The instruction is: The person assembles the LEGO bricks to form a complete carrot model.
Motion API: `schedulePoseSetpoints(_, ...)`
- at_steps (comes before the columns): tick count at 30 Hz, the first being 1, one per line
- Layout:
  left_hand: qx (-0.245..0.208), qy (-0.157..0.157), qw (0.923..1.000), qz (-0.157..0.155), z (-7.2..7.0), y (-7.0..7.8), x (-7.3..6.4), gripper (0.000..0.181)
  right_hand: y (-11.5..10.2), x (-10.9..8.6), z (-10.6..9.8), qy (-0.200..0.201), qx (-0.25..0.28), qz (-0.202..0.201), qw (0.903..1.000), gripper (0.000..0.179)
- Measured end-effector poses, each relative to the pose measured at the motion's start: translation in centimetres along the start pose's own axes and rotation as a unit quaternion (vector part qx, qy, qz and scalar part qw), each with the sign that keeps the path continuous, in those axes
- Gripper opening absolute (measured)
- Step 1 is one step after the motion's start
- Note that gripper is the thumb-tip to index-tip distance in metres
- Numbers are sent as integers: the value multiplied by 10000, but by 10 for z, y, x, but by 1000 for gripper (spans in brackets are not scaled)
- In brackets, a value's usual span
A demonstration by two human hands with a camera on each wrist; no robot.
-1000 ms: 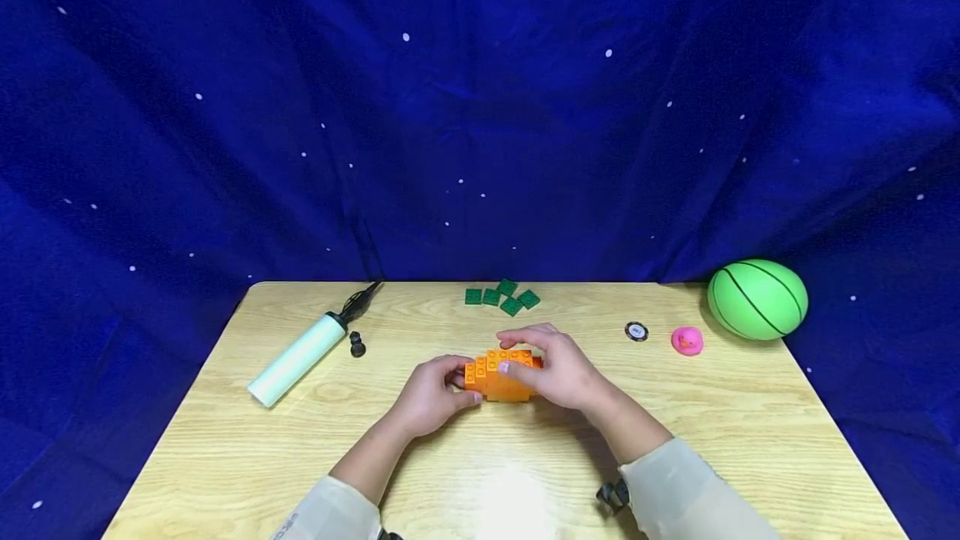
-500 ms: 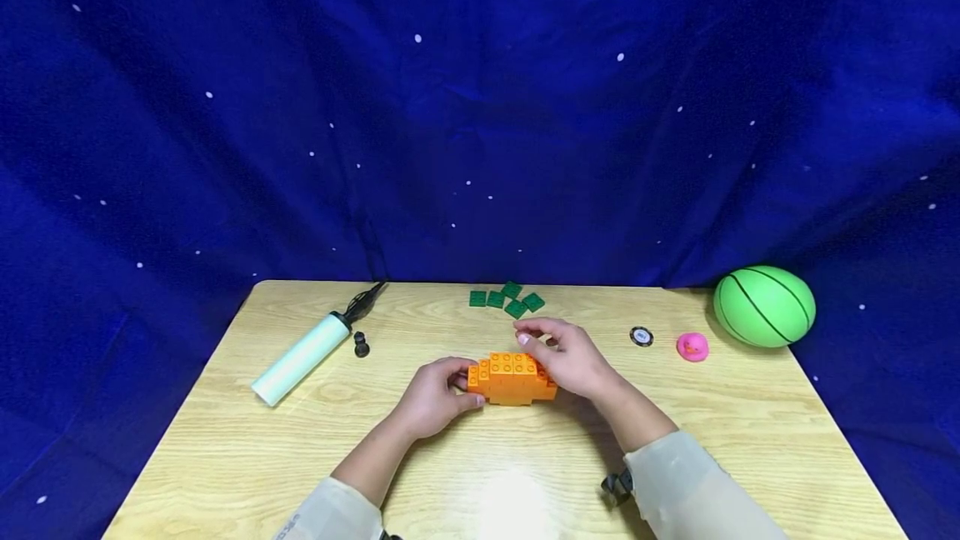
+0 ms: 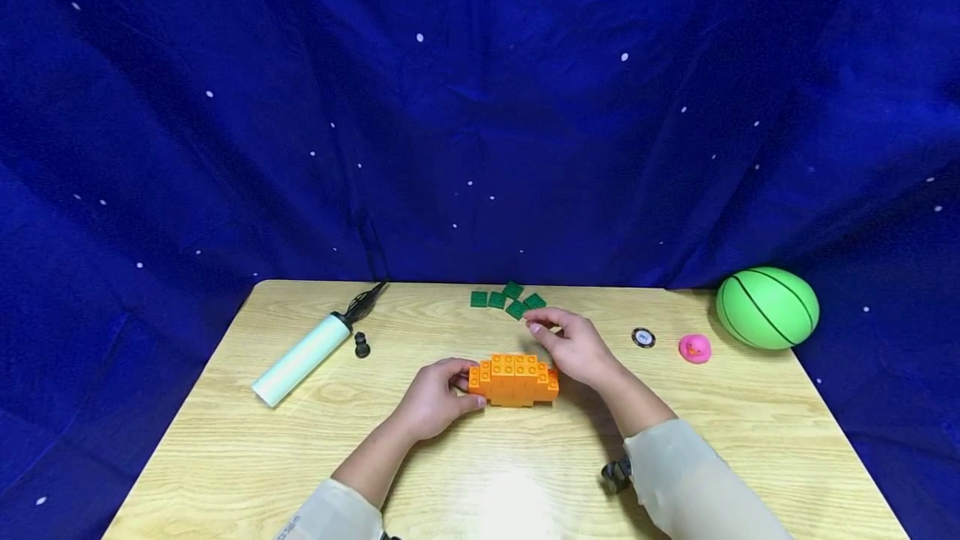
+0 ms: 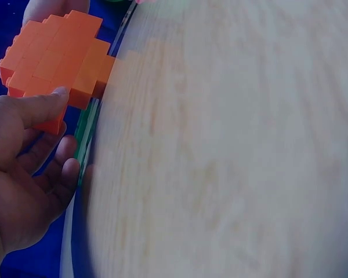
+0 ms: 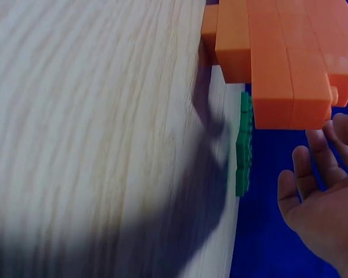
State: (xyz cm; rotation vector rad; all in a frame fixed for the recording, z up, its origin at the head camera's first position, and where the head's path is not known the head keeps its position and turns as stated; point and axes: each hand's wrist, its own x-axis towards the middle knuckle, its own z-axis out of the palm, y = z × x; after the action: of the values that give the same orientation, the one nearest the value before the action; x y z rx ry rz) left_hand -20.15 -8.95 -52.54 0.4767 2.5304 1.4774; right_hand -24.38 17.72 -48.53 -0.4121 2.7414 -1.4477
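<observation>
An orange stepped build of toy building bricks point(image 3: 513, 390) stands on the table, wider in the middle and with studs along its top. My left hand point(image 3: 431, 400) pinches its left end; in the left wrist view the thumb point(image 4: 46, 107) lies along the near face and the fingers sit behind. Beyond the build's right end, my right hand point(image 3: 573, 348) is off the bricks with nothing in it, fingertips close to several flat green bricks point(image 3: 516, 309). In the right wrist view, its loosely bent fingers point(image 5: 304, 171) appear beside the orange build point(image 5: 272, 75).
A pale green hand pump point(image 3: 300, 361) and a black chess pawn point(image 3: 362, 346) lie at the left of the wooden table point(image 3: 300, 465). To the right are a poker chip point(image 3: 643, 337), a pink rubber duck point(image 3: 695, 348) and a green ball point(image 3: 767, 307). Blue cloth point(image 3: 480, 107) hangs behind.
My right hand has let go of the orange build's top and moved right and away, towards the green bricks, uncovering the right end. My left hand keeps its hold.
</observation>
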Motion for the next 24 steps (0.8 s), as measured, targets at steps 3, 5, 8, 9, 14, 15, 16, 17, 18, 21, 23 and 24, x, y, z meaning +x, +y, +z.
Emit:
schedulePoseSetpoints(3,-4,0,10000,-5,0,1,0,44,4,3,0,54,-79,-59,9999,29)
schedulePoseSetpoints(5,11,8,10000,2,0,1,0,44,6,6,0,99,-153,-60,9998,29)
schedulePoseSetpoints(8,32,16,10000,29,0,1,0,44,8,9,1,144,-283,32,9995,31)
schedulePoseSetpoints(9,42,15,10000,46,0,0,0,44,8,10,1,153,-333,74,9993,31)
schedulePoseSetpoints(14,60,8,9999,85,1,1,-2,45,12,15,2,220,-553,194,9980,34)
schedulePoseSetpoints(15,60,2,9999,82,1,1,-2,45,12,17,2,223,-579,210,9979,33)
schedulePoseSetpoints(16,60,-1,10000,78,1,1,-2,45,14,18,2,230,-628,213,9975,34)
schedulePoseSetpoints(17,52,-2,10000,65,1,1,-2,45,15,20,3,233,-681,205,9972,34)
schedulePoseSetpoints(18,48,0,10000,61,1,2,-2,45,16,22,3,229,-716,209,9970,34)
schedulePoseSetpoints(21,58,17,9999,80,1,1,-1,45,20,27,4,219,-794,200,9964,35)
schedulePoseSetpoints(23,64,23,10000,70,1,1,-1,45,22,31,4,187,-811,217,9963,37)
schedulePoseSetpoints(24,68,21,10000,58,0,0,-1,45,22,32,4,165,-796,259,9964,38)
